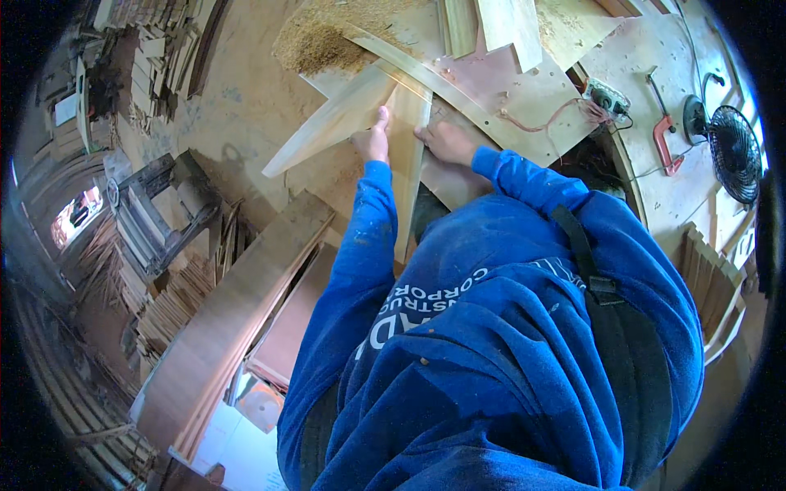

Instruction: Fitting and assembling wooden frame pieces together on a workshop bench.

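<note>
A long pale wooden board point(404, 155) runs toward my body, its far end against a straight wooden strip point(458, 102) laid across the work table. My left hand point(374, 141) grips the board's left edge, thumb stretched along the top and the other fingers mostly hidden. On the opposite edge, my right hand point(449, 141) is closed with its fingertips against the wood; part of its grip is hidden. A second wooden board point(327, 129) slants down to the left from the same far end, beside my left hand.
Sawdust point(315, 47) is heaped beyond the boards. Farther right are a power outlet point(607, 98) with wires, a red clamp point(665, 143) and a black fan point(733, 151). More boards point(491, 29) lie at the back. A long plank point(237, 315) and stacked wood strips point(184, 303) stand left.
</note>
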Demonstrator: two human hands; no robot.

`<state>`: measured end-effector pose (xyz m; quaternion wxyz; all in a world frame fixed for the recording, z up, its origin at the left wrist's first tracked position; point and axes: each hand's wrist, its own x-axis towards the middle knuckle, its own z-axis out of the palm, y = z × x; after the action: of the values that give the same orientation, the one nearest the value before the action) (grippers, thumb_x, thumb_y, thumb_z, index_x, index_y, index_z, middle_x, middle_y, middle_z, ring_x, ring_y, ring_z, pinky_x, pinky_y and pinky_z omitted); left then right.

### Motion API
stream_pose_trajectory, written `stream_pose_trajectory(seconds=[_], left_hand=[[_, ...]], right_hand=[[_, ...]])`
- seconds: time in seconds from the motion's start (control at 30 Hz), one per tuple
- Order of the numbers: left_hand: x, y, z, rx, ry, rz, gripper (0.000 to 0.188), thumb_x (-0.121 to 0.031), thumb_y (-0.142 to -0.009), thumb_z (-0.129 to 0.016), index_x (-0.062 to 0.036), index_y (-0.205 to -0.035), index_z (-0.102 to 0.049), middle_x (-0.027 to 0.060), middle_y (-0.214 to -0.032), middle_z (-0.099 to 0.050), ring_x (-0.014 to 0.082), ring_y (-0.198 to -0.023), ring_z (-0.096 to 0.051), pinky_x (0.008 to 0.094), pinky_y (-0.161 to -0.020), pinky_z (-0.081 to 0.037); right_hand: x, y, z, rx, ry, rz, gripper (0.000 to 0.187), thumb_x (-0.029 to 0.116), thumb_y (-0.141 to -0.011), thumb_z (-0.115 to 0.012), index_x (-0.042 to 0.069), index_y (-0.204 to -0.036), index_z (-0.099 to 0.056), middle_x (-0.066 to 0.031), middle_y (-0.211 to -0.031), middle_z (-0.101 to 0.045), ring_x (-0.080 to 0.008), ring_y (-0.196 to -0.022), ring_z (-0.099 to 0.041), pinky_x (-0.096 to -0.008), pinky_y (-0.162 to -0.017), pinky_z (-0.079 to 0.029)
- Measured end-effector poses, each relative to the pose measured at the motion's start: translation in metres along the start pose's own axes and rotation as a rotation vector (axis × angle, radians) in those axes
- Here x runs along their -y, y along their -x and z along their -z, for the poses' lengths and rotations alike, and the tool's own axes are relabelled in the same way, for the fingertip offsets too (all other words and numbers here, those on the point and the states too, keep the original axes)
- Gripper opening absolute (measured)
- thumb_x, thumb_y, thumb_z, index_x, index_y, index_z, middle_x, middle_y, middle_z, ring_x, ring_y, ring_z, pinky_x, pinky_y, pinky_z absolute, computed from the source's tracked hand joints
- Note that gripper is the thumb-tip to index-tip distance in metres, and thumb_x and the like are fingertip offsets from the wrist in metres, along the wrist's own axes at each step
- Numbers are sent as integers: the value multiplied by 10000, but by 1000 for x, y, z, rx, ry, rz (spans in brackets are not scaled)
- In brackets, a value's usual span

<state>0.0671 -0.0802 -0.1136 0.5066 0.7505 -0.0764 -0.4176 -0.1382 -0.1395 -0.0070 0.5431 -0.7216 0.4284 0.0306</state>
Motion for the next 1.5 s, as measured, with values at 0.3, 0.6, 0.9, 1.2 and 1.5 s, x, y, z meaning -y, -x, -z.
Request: stream_pose_trajectory(seconds=[0.3,0.6,0.9,1.2,1.5], left_hand=[[-11,-1,-6,15,36,-15,467,-159,-779,-820,138,-1089,-634,183,-1126,-659,234,-975,-642,346,-873,-510],[-14,-8,-3,23,24,12,469,-156,-781,-818,112,-1117,-631,163,-1135,-661,239,-993,-639,350,-888,-505],[-11,-9,4,39,61,39,490,-145,-792,-808,104,-1161,-603,158,-1160,-648,236,-1017,-632,345,-901,-505],[-15,-17,3,66,97,55,513,-133,-803,-798,97,-1204,-576,153,-1185,-635,234,-1040,-624,341,-913,-504],[-20,-18,4,69,110,98,518,-129,-805,-796,101,-1210,-570,153,-1193,-631,239,-1046,-623,341,-910,-508]], right_hand=[[-15,-13,-13,-31,91,126,456,356,-1025,-381,-6,-962,-652,-249,-883,-647,-421,-825,-641,-513,-764,-491],[-12,-19,-13,-14,185,172,368,280,-1018,-396,11,-1014,-647,-216,-874,-658,-387,-799,-661,-492,-735,-522],[-13,-24,-22,-30,152,173,350,262,-1015,-403,18,-1024,-653,-208,-868,-662,-381,-790,-666,-486,-729,-525],[-10,-26,-15,-1,131,135,396,305,-1027,-384,14,-1024,-652,-218,-861,-659,-394,-799,-660,-500,-740,-515],[-9,-28,-16,-28,83,155,401,310,-1023,-393,8,-1021,-656,-227,-863,-658,-401,-789,-654,-509,-741,-508]])
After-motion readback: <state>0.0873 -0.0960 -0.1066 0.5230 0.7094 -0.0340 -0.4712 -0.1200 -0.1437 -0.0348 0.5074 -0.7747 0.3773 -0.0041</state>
